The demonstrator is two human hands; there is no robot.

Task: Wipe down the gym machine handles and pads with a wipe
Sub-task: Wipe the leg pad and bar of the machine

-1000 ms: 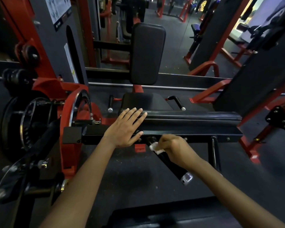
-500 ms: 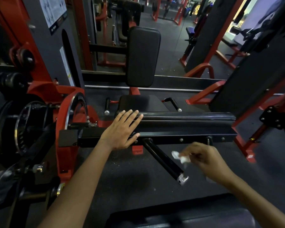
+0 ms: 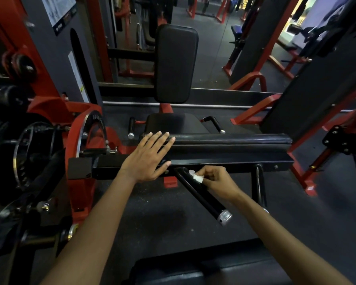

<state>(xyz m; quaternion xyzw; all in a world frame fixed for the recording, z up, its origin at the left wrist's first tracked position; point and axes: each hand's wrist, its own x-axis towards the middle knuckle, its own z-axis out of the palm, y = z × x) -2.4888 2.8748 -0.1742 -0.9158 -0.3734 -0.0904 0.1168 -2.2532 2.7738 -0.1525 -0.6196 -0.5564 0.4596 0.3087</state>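
Right hand [image 3: 218, 182]: grip pinched on a small white wipe [image 3: 197, 177], pressed against the upper end of the black handle [image 3: 201, 197] just below the crossbar [image 3: 224, 161]. Left hand [image 3: 147, 159]: grip released, fingers straight, flat on the roller pad [image 3: 230, 139] and crossbar. Seat [image 3: 169, 123] and back pad [image 3: 176, 62] beyond; weight plates [image 3: 19, 157] at left.

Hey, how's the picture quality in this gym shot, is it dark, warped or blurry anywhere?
Head view: dim overall, so the black handle and long roller pad lose detail against the dark floor; bright overexposed light at the upper right; wide-angle bending curves the red frames at the edges; the left hand, right hand and white wipe are fairly sharp; glare on the handle's chrome end cap.
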